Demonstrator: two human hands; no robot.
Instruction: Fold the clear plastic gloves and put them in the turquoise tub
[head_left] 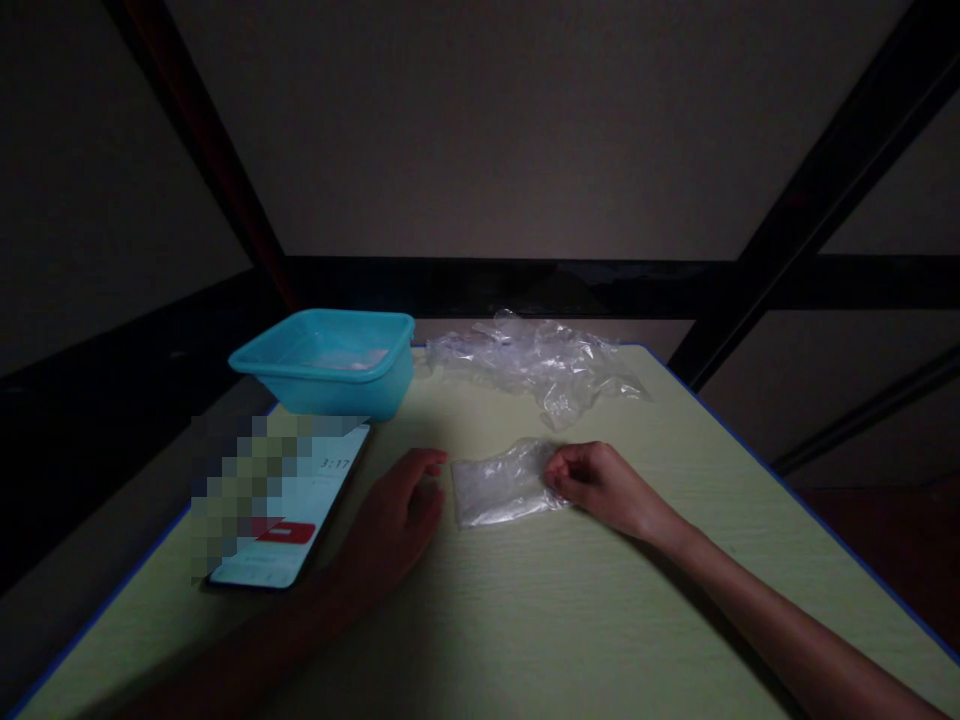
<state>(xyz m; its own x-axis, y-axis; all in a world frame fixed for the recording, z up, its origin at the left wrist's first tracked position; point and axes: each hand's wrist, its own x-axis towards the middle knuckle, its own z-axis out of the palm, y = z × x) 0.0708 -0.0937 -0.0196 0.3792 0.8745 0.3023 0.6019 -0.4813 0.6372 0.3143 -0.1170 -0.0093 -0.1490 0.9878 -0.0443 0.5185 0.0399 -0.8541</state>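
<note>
One head-worn view from six o'clock, close above a table (pixel 540 620), faces forward and down toward dark panelling (pixel 495 150) at twelve.

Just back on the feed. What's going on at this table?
The right hand holds the right end of a small clear plastic bag on the table. The left hand is half open near the bag's left edge, apart from it. Beyond the bag lies a crumpled heap of clear plastic, with a blue basin to its left. A lit phone lies left of the left hand.
</note>
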